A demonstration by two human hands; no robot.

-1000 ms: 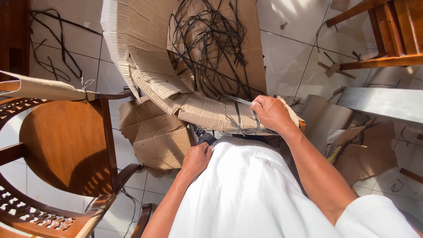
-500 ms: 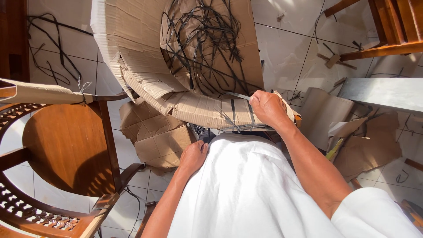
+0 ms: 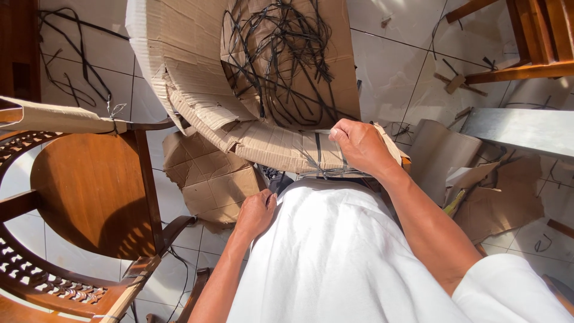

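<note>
At frame centre, the right hand [image 3: 360, 146] clamps the cardboard wrapping's [image 3: 197, 84] near edge, steadying it, while the left hand [image 3: 256, 213] curls loosely, holding nothing visible.

Corrugated cardboard wrap [image 3: 197, 90]: matt brown, torn rough edges. Black straps [image 3: 281, 54]: smooth plastic. Chair seat [image 3: 89, 185]: polished glossy wood. Floor tiles [image 3: 394, 66]: pale glazed ceramic.

Cardboard wrap [image 3: 197, 90] tilted further left vs. 1 s ago; right hand [image 3: 362, 146], gripping its edge, shifted slightly w/ it.
</note>
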